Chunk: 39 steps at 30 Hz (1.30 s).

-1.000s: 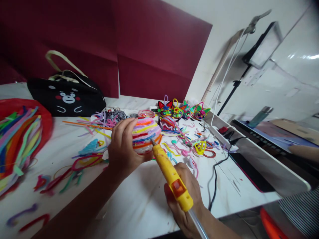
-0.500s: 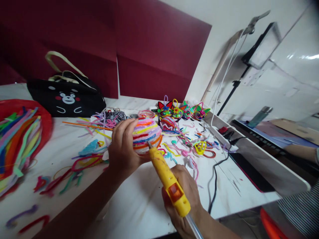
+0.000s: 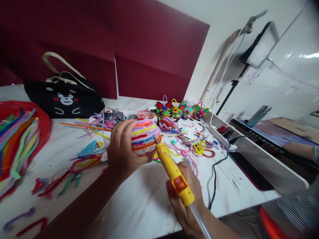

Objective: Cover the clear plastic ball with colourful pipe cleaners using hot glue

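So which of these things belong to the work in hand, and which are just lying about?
In use:
striped ball, held by the left hand
yellow glue gun, held by the right hand

Seemingly just lying about:
black bag
cat-faced ornaments
bottle
bundle of fuzzy strips, though possibly supplies

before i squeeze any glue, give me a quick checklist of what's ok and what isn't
1. Left hand gripping the striped ball: ok, fingers around its left side.
2. Right hand holding the yellow glue gun: ok.
3. Clear glue stick loaded: ok, it sticks out of the gun's back end.
4. Nozzle touching the ball: cannot tell; it overlaps the right edge in view.
5. Nozzle hot: cannot tell.
6. Table tidy around the ball: not ok, loose coloured strips lie scattered.
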Motion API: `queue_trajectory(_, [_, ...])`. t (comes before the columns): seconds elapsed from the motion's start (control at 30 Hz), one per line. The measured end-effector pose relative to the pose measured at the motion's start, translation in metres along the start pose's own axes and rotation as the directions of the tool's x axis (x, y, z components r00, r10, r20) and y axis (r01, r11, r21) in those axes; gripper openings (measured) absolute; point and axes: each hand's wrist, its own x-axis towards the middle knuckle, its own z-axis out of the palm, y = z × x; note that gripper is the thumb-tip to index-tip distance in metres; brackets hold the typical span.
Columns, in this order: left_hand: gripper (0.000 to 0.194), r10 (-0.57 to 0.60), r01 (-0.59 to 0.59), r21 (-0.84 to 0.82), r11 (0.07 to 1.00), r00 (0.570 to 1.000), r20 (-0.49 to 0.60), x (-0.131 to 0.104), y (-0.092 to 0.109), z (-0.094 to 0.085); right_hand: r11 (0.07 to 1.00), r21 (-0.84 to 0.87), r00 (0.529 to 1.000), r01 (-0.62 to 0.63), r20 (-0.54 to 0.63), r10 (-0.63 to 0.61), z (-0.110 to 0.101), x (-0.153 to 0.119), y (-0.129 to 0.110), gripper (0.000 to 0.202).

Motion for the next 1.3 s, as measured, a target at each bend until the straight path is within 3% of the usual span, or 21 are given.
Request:
queue_trajectory(0.23, [0.091, -0.019, 0.019, -0.03, 0.999, 1.0, -0.01, 0.0, 0.001, 0.001, 0.998, 0.059, 0.999, -0.038, -0.002, 0.039, -0.001, -0.001, 0.005, 0.005])
queue_trajectory(0.43, [0.097, -0.185, 0.186, 0.008, 0.982, 0.981, -0.063, 0.001, -0.013, 0.002, 0.994, 0.104, 0.963, -0.035, 0.271, 0.005, -0.023, 0.006, 0.009, 0.006])
queue_trajectory(0.5, [0.098, -0.239, 0.241, 0.022, 0.97, 0.969, -0.058, 0.003, -0.017, 0.001, 0.995, 0.096, 0.908, -0.007, 0.417, -0.034, -0.022, 0.006, 0.013, 0.009])
queue_trajectory(0.6, [0.102, -0.247, 0.248, 0.022, 0.968, 0.968, -0.047, 0.004, -0.02, 0.001, 0.997, 0.036, 0.776, 0.063, 0.627, -0.071, -0.01, 0.004, 0.018, 0.014])
queue_trajectory(0.67, [0.104, -0.24, 0.241, 0.016, 0.97, 0.97, -0.042, 0.003, -0.019, 0.001, 0.992, 0.003, 0.7, 0.124, 0.708, -0.09, 0.001, 0.002, 0.021, 0.02])
queue_trajectory(0.73, [0.104, -0.229, 0.229, 0.002, 0.973, 0.972, -0.045, 0.002, -0.018, 0.003, 0.986, 0.001, 0.662, 0.167, 0.741, -0.113, 0.008, 0.0, 0.024, 0.027])
queue_trajectory(0.9, [0.105, -0.218, 0.218, -0.009, 0.976, 0.975, -0.038, 0.0, -0.018, 0.004, 0.976, 0.099, 0.652, 0.193, 0.731, -0.202, 0.0, 0.005, 0.03, 0.045])
queue_trajectory(1.0, [0.107, -0.241, 0.241, 0.006, 0.97, 0.97, -0.02, -0.001, -0.018, 0.004, 0.981, 0.142, 0.686, 0.13, 0.702, -0.193, -0.013, 0.022, 0.044, 0.036])
queue_trajectory(1.1, [0.11, -0.239, 0.239, -0.005, 0.971, 0.97, -0.034, -0.001, -0.017, 0.005, 0.989, -0.079, 0.743, 0.127, 0.668, -0.042, -0.016, 0.047, 0.072, 0.025])
queue_trajectory(1.17, [0.11, -0.226, 0.225, -0.013, 0.974, 0.973, -0.043, -0.001, -0.016, 0.005, 0.96, -0.245, 0.732, 0.133, 0.678, 0.071, -0.011, 0.065, 0.093, 0.022])
queue_trajectory(1.3, [0.106, -0.23, 0.23, -0.024, 0.973, 0.973, -0.023, -0.002, -0.014, 0.006, 0.935, -0.322, 0.687, 0.151, 0.714, 0.135, 0.011, 0.092, 0.12, 0.024])
